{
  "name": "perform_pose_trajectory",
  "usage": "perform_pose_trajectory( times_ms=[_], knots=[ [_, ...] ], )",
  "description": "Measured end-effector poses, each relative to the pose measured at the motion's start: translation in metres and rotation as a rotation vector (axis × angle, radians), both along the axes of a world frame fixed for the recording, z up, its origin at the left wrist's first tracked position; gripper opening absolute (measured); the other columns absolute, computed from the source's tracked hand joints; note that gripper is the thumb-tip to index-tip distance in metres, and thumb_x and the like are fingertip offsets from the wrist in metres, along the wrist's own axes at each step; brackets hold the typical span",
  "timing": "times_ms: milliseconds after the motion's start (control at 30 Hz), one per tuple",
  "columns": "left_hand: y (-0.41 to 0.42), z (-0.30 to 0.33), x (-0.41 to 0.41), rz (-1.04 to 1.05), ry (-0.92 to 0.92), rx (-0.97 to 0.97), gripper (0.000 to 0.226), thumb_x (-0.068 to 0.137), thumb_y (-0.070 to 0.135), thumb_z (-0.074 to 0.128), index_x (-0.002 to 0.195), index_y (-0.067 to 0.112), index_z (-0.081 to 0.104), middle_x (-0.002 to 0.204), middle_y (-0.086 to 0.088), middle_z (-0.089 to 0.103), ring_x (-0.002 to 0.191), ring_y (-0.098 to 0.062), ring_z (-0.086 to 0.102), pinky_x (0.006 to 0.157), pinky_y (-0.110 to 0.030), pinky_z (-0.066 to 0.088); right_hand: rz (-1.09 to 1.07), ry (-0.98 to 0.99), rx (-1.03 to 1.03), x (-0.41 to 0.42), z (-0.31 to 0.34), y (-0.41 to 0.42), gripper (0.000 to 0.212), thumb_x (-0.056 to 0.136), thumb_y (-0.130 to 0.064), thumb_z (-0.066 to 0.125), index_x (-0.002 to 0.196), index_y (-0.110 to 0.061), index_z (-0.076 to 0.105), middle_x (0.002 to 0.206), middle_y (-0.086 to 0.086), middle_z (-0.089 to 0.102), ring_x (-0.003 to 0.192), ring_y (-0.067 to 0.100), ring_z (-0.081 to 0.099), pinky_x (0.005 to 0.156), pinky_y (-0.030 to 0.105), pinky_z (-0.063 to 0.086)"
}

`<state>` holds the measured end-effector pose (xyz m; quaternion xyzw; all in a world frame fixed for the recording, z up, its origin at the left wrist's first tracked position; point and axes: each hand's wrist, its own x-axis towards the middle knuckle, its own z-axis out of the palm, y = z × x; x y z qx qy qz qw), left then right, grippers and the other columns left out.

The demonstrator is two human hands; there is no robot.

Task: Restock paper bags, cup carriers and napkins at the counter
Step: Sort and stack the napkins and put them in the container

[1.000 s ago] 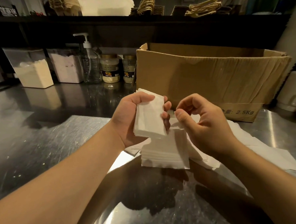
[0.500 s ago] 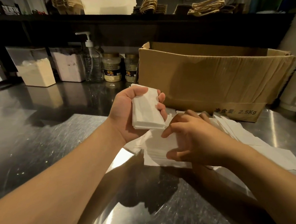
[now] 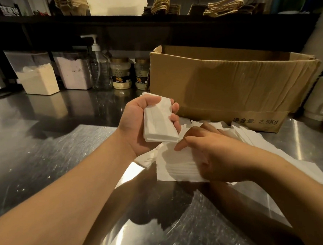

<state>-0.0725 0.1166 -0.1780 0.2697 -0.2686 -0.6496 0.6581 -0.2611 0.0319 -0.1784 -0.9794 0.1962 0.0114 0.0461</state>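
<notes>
My left hand (image 3: 136, 123) grips a small stack of folded white napkins (image 3: 158, 120), held upright above the steel counter (image 3: 46, 156). Below it a bigger pile of white napkins (image 3: 174, 164) lies on the counter, with more napkins fanned out to the right. My right hand (image 3: 215, 157) rests on that pile, its thumb at the pile's near edge and its fingers curled over the top; I cannot tell whether it pinches a napkin. Brown paper bags with twine handles (image 3: 223, 4) lie on the dark upper shelf.
An open cardboard box (image 3: 230, 88) stands right behind the napkins. At the back left are two powder bins (image 3: 36, 78), a pump bottle (image 3: 98, 69) and two jars (image 3: 120, 74). A white pitcher (image 3: 322, 102) stands at the right edge.
My right hand has dropped from beside the held stack onto the counter pile. My left hand has lifted its stack slightly and keeps hold of it.
</notes>
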Motion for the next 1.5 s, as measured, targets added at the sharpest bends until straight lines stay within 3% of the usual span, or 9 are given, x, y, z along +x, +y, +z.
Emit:
perform_pose_trajectory(
  times_ms=[267, 433, 667, 833, 1000, 1167, 1267, 1400, 1500],
  knots=[
    [-0.001, -0.001, -0.001, 0.013, -0.02, 0.019, 0.055, 0.076, 0.029, 0.059, 0.127, 0.014, 0.049, 0.097, -0.007, 0.06, 0.075, -0.017, 0.056, 0.074, -0.033, 0.052, 0.007, -0.098, 0.056, -0.001, -0.004, -0.009, 0.05, 0.093, -0.021, 0.069, 0.131, -0.05, 0.054, 0.143, -0.022, 0.042, 0.132, 0.01, 0.03, 0.114, 0.034, 0.036],
    [-0.001, -0.001, 0.0, 0.009, 0.004, 0.018, 0.052, 0.078, 0.027, 0.058, 0.128, 0.013, 0.049, 0.097, -0.007, 0.06, 0.075, -0.017, 0.055, 0.074, -0.033, 0.052, -0.006, -0.117, 0.01, 0.001, -0.009, -0.013, 0.058, 0.092, -0.013, 0.069, 0.135, -0.047, 0.052, 0.142, -0.017, 0.045, 0.129, 0.012, 0.035, 0.11, 0.031, 0.04],
    [-0.001, -0.001, 0.0, 0.02, -0.001, 0.042, 0.052, 0.078, 0.028, 0.058, 0.127, 0.014, 0.049, 0.096, -0.007, 0.06, 0.074, -0.017, 0.056, 0.073, -0.033, 0.052, 0.024, -0.197, 0.032, 0.003, -0.01, -0.012, 0.039, 0.1, -0.02, 0.059, 0.13, -0.045, 0.058, 0.135, -0.018, 0.054, 0.123, 0.009, 0.04, 0.106, 0.035, 0.044],
    [-0.001, -0.001, -0.001, 0.025, 0.016, 0.044, 0.051, 0.078, 0.027, 0.057, 0.126, 0.013, 0.049, 0.095, -0.007, 0.059, 0.074, -0.017, 0.054, 0.074, -0.033, 0.051, 0.024, -0.286, 0.028, 0.003, -0.014, -0.011, 0.045, 0.096, -0.009, 0.064, 0.129, -0.039, 0.061, 0.124, -0.017, 0.055, 0.116, 0.01, 0.045, 0.101, 0.032, 0.048],
    [-0.003, -0.003, 0.003, 0.043, -0.028, 0.098, 0.05, 0.08, 0.028, 0.058, 0.126, 0.012, 0.05, 0.099, -0.008, 0.059, 0.075, -0.019, 0.056, 0.075, -0.036, 0.051, 0.023, -0.348, 0.038, 0.005, -0.018, -0.015, 0.045, 0.097, -0.006, 0.06, 0.126, -0.041, 0.061, 0.116, -0.018, 0.049, 0.107, 0.007, 0.045, 0.091, 0.025, 0.048],
    [-0.004, -0.006, 0.004, 0.079, -0.069, 0.284, 0.043, 0.081, 0.028, 0.059, 0.12, 0.011, 0.055, 0.098, -0.009, 0.061, 0.075, -0.021, 0.057, 0.077, -0.039, 0.049, 0.001, -0.46, 0.153, 0.004, -0.019, -0.015, 0.033, 0.097, -0.017, 0.064, 0.1, -0.05, 0.063, 0.105, -0.024, 0.046, 0.096, 0.003, 0.049, 0.079, 0.011, 0.043],
    [-0.006, -0.009, 0.005, 0.056, -0.096, 0.309, 0.044, 0.08, 0.027, 0.059, 0.119, 0.009, 0.053, 0.097, -0.01, 0.059, 0.074, -0.023, 0.057, 0.079, -0.041, 0.049, -0.025, -0.497, 0.187, 0.004, -0.017, -0.012, 0.033, 0.096, -0.015, 0.065, 0.099, -0.048, 0.062, 0.102, -0.022, 0.052, 0.092, 0.001, 0.052, 0.072, 0.01, 0.044],
    [-0.008, -0.01, 0.005, 0.07, -0.15, 0.374, 0.051, 0.08, 0.029, 0.061, 0.126, 0.01, 0.053, 0.095, -0.012, 0.062, 0.076, -0.023, 0.06, 0.082, -0.042, 0.052, 0.02, -0.467, 0.283, 0.004, -0.016, -0.008, 0.042, 0.088, -0.011, 0.074, 0.1, -0.05, 0.065, 0.106, -0.033, 0.05, 0.1, -0.011, 0.051, 0.077, -0.001, 0.044],
    [-0.008, -0.009, 0.006, 0.058, -0.181, 0.372, 0.047, 0.082, 0.031, 0.058, 0.125, 0.011, 0.054, 0.097, -0.01, 0.062, 0.078, -0.022, 0.058, 0.08, -0.04, 0.05, 0.076, -0.418, 0.254, 0.003, -0.015, -0.009, 0.032, 0.086, -0.027, 0.077, 0.094, -0.056, 0.065, 0.107, -0.038, 0.047, 0.107, -0.017, 0.043, 0.079, 0.0, 0.041]
  ],
)
